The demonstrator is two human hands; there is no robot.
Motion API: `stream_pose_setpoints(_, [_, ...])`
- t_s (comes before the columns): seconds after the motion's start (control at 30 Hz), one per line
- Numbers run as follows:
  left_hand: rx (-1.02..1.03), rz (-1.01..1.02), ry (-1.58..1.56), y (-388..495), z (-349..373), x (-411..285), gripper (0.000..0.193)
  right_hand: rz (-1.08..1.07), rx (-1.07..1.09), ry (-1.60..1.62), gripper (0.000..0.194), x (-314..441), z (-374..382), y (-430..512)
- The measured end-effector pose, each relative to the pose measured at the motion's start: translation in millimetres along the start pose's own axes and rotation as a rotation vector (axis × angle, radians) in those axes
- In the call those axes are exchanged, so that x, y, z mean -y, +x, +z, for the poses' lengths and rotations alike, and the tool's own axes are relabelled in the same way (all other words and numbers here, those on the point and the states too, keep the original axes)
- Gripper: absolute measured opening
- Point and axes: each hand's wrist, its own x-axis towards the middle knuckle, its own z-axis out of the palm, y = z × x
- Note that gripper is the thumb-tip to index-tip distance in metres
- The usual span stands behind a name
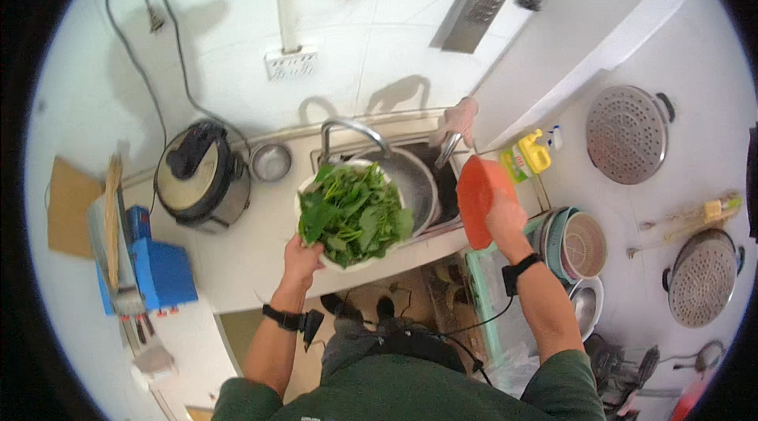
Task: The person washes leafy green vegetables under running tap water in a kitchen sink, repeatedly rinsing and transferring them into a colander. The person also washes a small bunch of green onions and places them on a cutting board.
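My left hand (303, 260) grips the near-left rim of a white bowl (307, 184) heaped with leafy greens (355, 214). The bowl is held over the counter's front edge and the left part of the sink. Behind it a round metal basin (417, 184) sits in the sink (447, 208), partly covered by the bowl. On the right, my right hand (507, 221) holds an orange plastic basin (477, 202), tilted on its side, by the near right rim. A curved chrome faucet (355, 128) arches behind the greens.
A pressure cooker (195, 175) and a small metal bowl (271, 162) stand left on the counter (260, 255). Farther left is a blue machine (160, 273). A yellow bottle (526, 156), pink rubber gloves (459, 120) and stacked colanders (583, 243) are to the right.
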Motion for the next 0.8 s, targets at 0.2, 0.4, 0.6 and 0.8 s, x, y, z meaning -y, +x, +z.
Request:
stream_pose_setpoints(0.2, [-0.009, -0.007, 0.034, -31.4, 25.8, 1.8, 0.038, -0.105, -0.130, 0.648, 0.040, -65.5, 46.9, -37.6])
stream_pose_setpoints(0.4, [-0.100, 0.028, 0.027, -87.5, 40.5, 22.3, 0.039, -0.139, 0.673, 1.420, 0.036, -14.0, 82.1, -72.7])
stream_pose_setpoints(0.6, [-0.281, 0.096, -0.091, -185.3, 4.6, 52.7, 0.040, -0.245, 1.210, 1.532, 0.053, 74.6, 84.1, -95.5])
stream_pose_setpoints(0.8, [-0.801, 0.150, 0.290, -286.1, -60.8, 93.3, 0.041, -0.286, 1.663, 1.457, 0.070, 167.9, 104.3, -136.4])
